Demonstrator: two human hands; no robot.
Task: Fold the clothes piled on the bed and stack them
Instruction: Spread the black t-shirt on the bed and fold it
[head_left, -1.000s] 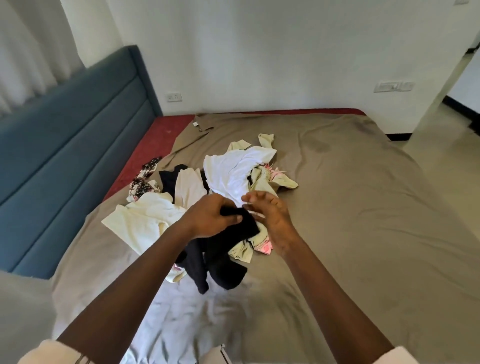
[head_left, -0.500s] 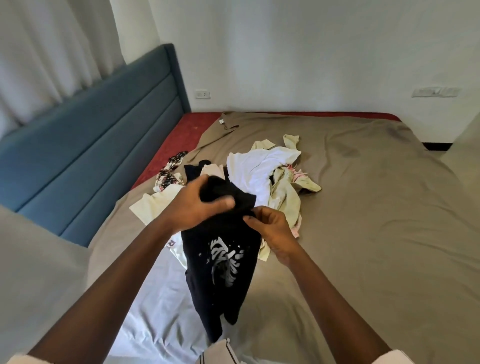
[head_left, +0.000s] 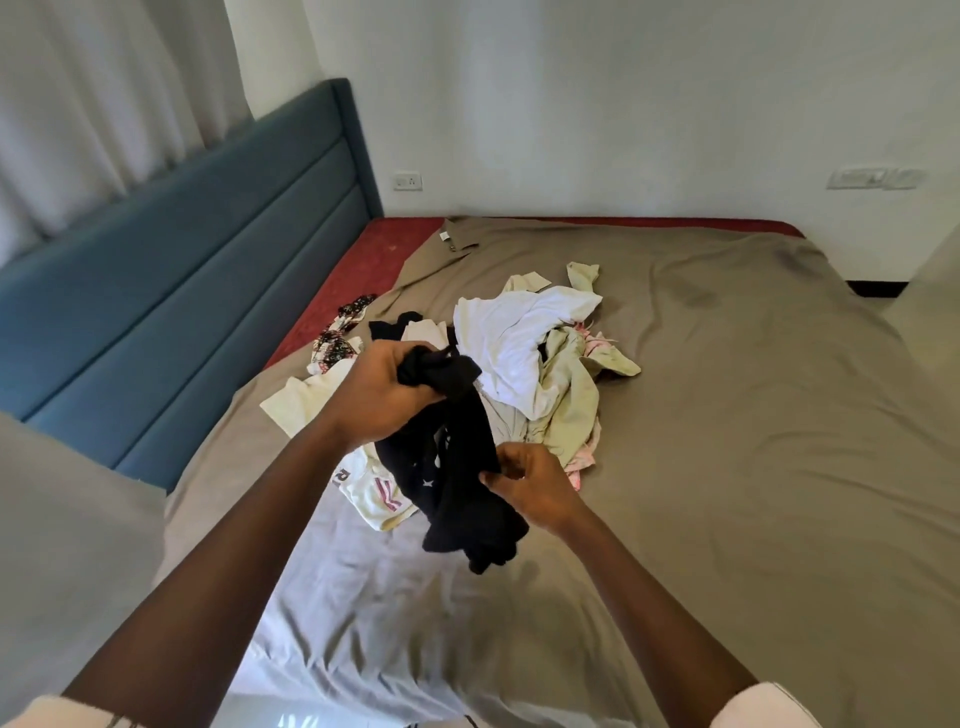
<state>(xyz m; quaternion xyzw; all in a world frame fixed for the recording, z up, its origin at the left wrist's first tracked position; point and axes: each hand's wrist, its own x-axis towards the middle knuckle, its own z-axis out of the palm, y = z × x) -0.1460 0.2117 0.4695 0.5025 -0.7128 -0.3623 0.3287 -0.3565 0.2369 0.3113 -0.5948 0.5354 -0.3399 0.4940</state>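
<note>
- Risk first: the black garment (head_left: 460, 457) is a twisted rope, not a flat panel. If it gets pulled apart from these two grips, I'd expect it to open skewed or inside out, and the fold would come out lopsided.
- Second worry: its bunched lower end dangles just above the taupe sheet (head_left: 727, 415), right beside a cream top with pink lettering (head_left: 376, 493) at the near edge of the pile of clothes (head_left: 519, 343). A wide shake could snag or drag that top along.
- Third: the sheet is rumpled and pulled back from the far-left corner of the bed (head_left: 387, 249), so any fold laid there may sit uneven.
- Left hand (head_left: 382, 397): fingers curled tight round a wad of the garment's upper end, held over the pile, near the headboard side.
- Right hand (head_left: 530, 486): lower and closer to the bed's near edge, thumb and fingertips pinching the garment's side edge, other fingers curled in.
- The garment hangs between the two hands, above the bed's middle; nothing is folded or stacked yet.
</note>
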